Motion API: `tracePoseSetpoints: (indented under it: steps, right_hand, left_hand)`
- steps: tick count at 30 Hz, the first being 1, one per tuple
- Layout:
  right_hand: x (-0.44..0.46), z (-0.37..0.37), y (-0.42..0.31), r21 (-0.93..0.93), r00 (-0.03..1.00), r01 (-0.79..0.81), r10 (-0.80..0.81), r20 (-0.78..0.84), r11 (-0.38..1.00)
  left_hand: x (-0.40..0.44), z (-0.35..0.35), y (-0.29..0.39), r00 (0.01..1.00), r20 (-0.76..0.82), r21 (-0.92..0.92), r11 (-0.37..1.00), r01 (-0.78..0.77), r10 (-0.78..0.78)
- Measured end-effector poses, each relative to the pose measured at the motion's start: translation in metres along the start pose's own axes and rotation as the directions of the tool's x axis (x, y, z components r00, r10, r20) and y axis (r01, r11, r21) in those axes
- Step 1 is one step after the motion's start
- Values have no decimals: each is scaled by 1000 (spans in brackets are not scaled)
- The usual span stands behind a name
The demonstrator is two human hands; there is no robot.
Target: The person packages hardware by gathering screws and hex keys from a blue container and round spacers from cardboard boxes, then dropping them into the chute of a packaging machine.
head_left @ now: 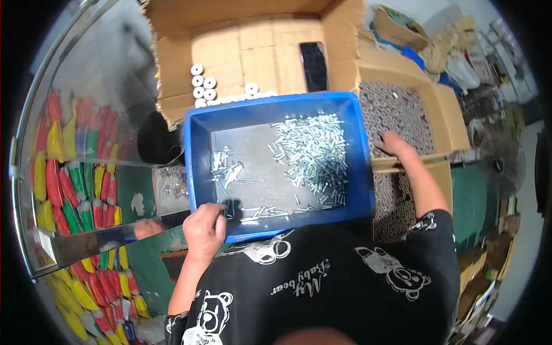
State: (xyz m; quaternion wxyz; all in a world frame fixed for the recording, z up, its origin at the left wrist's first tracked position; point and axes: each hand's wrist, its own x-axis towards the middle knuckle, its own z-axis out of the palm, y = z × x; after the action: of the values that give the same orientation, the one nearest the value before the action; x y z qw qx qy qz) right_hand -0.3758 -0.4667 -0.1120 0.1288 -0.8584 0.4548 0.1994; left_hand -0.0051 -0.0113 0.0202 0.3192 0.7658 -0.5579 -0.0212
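In front of me a blue plastic bin [279, 225] holds many short shiny metal pins [313, 152], heaped on its right side, with a smaller group of pins [227, 171] on the left. My left hand [204, 230] is at the bin's near left corner, its fingers curled together; what they hold, if anything, is too small to make out. To the right, my right hand [393, 144] reaches over a carton of small round parts [397, 109], many with dark centres. Its fingertips are pinched at the parts, and their contents are hidden.
Behind the bin stands an open cardboard box [247, 43] containing white cylindrical rollers [198, 81] and a dark phone [314, 66]. A second carton of round parts [393, 201] lies nearer on the right. Red, yellow and green bundles [72, 190] fill the left side, beyond a metal-framed panel [109, 238].
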Motion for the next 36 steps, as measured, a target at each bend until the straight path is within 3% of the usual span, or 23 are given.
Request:
tracePoseSetpoints:
  steps: [4, 5, 6, 8, 10, 11, 12, 13, 14, 15, 16, 17, 20, 23, 27, 31, 33, 34, 36]
  right_hand:
    - [-13, -11, 3, -41, 978, 152, -156, -135, 988]
    - [-25, -33, 5, 336, 999, 53, -51, -14, 941]
    - [-40, -58, -1, 651, 991, -94, 6, 137, 754]
    - [-63, -98, -23, 985, 985, 51, -172, -23, 162]
    - [-54, -151, -82, 923, 966, 223, -199, -166, 313]
    - [-39, -177, -121, 839, 970, 221, -205, -133, 498]
    - [-15, -187, -161, 839, 941, 276, -310, -136, 469]
    - [-7, -201, -214, 786, 957, 225, -282, -67, 576]
    - [37, -193, -237, 559, 896, 418, -426, -125, 716]
    - [81, -178, -260, 253, 889, 458, -439, -134, 852]
    - [96, -172, -287, -44, 929, 359, -361, -85, 932]
    - [101, -172, -311, -81, 983, 158, -149, 105, 984]
    - [142, -139, -316, -399, 944, 215, -84, 320, 892]
    - [135, -149, -310, -291, 937, 134, -26, 348, 947]
    - [132, -153, -310, -346, 924, 128, 15, 383, 929]
    - [142, -141, -304, -292, 887, 227, -73, 456, 929]
    - [137, -142, -297, -303, 934, 287, -195, 301, 909]
    - [135, -146, -295, -301, 934, 286, -195, 300, 910]
    - [134, -150, -292, -105, 929, 199, -153, 336, 974]
  left_hand:
    - [-1, -2, -6, 1000, 16, -8, 1000, -2, 2]
    - [-1, -2, -8, 999, 29, -13, 1000, -12, 13]
    - [-1, -2, -10, 1000, 27, -23, 1000, -15, 15]
    - [-1, -2, -10, 999, 50, -44, 999, 0, 2]
    - [2, -7, -10, 998, 63, -60, 998, -3, 6]
    - [2, -7, -11, 998, 69, -48, 999, -10, 13]
    - [1, -7, -12, 997, 76, -36, 999, -16, 19]
    - [0, -4, -13, 997, 70, -15, 999, -34, 35]
    - [0, -3, -14, 997, 70, -20, 999, -34, 35]
    - [-1, -2, -16, 997, 61, -26, 999, -48, 49]
    - [0, -1, -19, 997, 50, -31, 998, -63, 64]
    - [-2, 0, -23, 996, 49, -50, 996, -78, 80]
    - [-6, -1, -28, 997, 64, -102, 994, -33, 40]
    - [-5, -2, -34, 992, 108, -124, 991, -49, 63]
    - [1, -6, -35, 986, 143, -141, 988, -67, 87]
    - [5, -12, -32, 970, 240, -199, 980, 14, 35]
    - [2, -9, -35, 973, 228, -201, 979, 7, 40]
    - [1, -8, -36, 976, 214, -208, 978, 4, 41]
    - [3, -9, -33, 976, 216, -188, 982, 6, 35]
